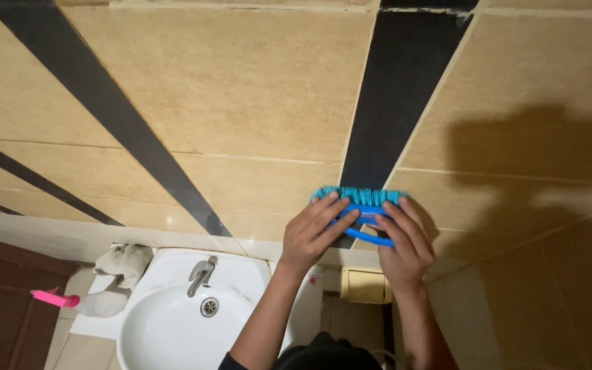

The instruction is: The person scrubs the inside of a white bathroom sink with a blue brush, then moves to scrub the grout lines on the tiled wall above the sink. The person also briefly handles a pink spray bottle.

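Observation:
Both my hands press a blue scrubbing brush (363, 200) against the beige tiled wall (241, 96), its teal bristles flat on the tile beside a black stripe (399, 96). My left hand (313, 229) grips the brush's left half, fingers over its back. On the right half lies my right hand (402, 243), fingers over the blue handle.
Below stands a white washbasin (166, 329) with a metal tap (201, 274) and drain. A crumpled grey cloth (125, 262) lies on its left corner. A spray bottle with a pink nozzle (77, 301) rests beside it. A beige box (364, 284) sits on the wall under my hands.

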